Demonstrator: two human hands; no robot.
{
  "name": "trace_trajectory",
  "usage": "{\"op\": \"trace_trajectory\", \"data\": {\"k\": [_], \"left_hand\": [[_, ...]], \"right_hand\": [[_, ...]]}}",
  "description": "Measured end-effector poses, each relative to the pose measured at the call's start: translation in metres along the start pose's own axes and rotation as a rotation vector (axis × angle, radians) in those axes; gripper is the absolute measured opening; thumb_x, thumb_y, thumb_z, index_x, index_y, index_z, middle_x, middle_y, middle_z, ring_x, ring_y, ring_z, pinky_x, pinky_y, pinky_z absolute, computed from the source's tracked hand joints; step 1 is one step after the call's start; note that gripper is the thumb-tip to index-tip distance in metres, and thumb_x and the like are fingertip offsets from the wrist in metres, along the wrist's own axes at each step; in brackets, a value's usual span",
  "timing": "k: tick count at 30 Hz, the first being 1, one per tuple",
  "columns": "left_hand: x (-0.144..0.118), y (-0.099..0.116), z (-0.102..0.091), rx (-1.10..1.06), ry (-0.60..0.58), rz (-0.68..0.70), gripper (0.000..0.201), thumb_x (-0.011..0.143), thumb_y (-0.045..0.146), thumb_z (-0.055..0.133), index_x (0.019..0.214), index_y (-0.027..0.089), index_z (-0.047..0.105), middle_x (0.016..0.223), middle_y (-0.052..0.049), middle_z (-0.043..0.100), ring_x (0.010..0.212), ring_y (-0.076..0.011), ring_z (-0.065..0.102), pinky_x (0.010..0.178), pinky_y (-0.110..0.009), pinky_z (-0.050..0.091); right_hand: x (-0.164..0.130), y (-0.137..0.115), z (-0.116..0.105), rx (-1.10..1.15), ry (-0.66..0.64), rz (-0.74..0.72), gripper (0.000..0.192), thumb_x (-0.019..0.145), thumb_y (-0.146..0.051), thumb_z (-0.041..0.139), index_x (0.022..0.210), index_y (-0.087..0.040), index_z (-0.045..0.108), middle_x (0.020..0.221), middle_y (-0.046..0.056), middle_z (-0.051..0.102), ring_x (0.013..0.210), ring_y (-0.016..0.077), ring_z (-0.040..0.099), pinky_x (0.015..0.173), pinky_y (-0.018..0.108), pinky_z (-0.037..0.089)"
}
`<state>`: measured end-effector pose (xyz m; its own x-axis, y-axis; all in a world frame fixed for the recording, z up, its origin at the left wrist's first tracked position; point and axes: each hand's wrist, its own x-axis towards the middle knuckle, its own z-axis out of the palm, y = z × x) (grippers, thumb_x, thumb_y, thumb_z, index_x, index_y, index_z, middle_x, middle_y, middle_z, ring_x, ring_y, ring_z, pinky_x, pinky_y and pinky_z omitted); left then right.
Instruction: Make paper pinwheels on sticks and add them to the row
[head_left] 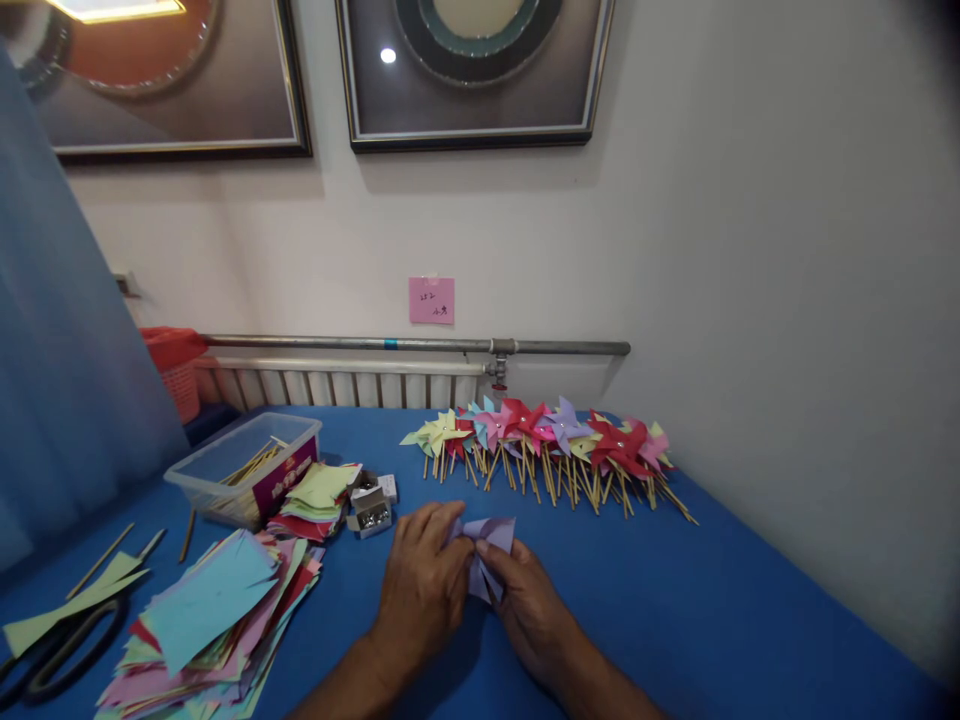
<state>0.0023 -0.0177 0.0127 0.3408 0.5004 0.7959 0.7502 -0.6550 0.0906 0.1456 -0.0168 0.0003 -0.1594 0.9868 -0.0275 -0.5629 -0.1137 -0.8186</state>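
Observation:
Between my two hands is a piece of purple paper (pixel 495 532) with its corners folded in toward the middle, like a pinwheel head. My left hand (pixel 426 570) has its fingers closed on the paper's left side. On the other side, my right hand (pixel 529 600) pinches it, the thumb pressing near the centre. Both hands are just above the blue table cover. Left of them, small open boxes of metal pins (pixel 372 514) stand beside a pile of coloured paper squares (pixel 319 500).
Finished paper pinwheels (pixel 525 425) on sticks lie in a row at the back. A clear plastic box (pixel 225 490) holds sticks. Cut paper sheets (pixel 214 590) are stacked front left beside black-handled scissors (pixel 75 650). A pipe (pixel 337 344) runs along the wall behind the blue table (pixel 675 610).

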Motion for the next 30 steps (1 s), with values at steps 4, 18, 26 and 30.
{"op": "trace_trajectory", "data": {"k": [4,18,26,30], "left_hand": [[0.0,0.001,-0.001,-0.008,0.007,-0.001,0.02,0.088,0.011,0.052,0.091,0.02,0.07,0.132,-0.012,0.063,0.117,-0.0301,0.054,0.091,-0.046,0.044],[0.002,-0.006,-0.005,-0.087,0.068,-0.171,0.019,0.088,0.016,0.056,0.102,0.021,0.068,0.134,-0.013,0.06,0.123,-0.0295,0.055,0.1,-0.05,0.046],[0.004,-0.015,0.0,-0.279,-0.099,-0.402,0.01,0.084,0.022,0.062,0.09,0.023,0.071,0.129,-0.011,0.064,0.121,-0.0304,0.058,0.102,-0.054,0.046],[0.004,-0.013,0.0,-0.339,-0.14,-0.441,0.008,0.083,0.023,0.063,0.084,0.022,0.071,0.131,-0.011,0.064,0.123,-0.0309,0.058,0.103,-0.054,0.045]], "right_hand": [[-0.001,0.0,-0.002,-0.01,0.017,0.021,0.034,0.07,-0.037,0.083,0.095,-0.018,0.072,0.087,0.006,0.077,0.082,0.023,0.07,0.075,0.033,0.05],[0.009,0.011,-0.011,-0.188,0.169,-0.005,0.03,0.068,-0.039,0.079,0.087,-0.018,0.07,0.073,0.001,0.072,0.065,0.0182,0.063,0.062,0.027,0.048],[0.016,0.019,-0.019,-0.315,0.126,-0.027,0.031,0.068,-0.043,0.078,0.083,-0.016,0.07,0.066,0.001,0.068,0.057,0.0152,0.057,0.058,0.026,0.046],[0.017,0.022,-0.022,-0.362,0.09,-0.04,0.036,0.068,-0.046,0.078,0.087,-0.016,0.071,0.07,0.003,0.071,0.06,0.0177,0.061,0.059,0.027,0.047]]}}
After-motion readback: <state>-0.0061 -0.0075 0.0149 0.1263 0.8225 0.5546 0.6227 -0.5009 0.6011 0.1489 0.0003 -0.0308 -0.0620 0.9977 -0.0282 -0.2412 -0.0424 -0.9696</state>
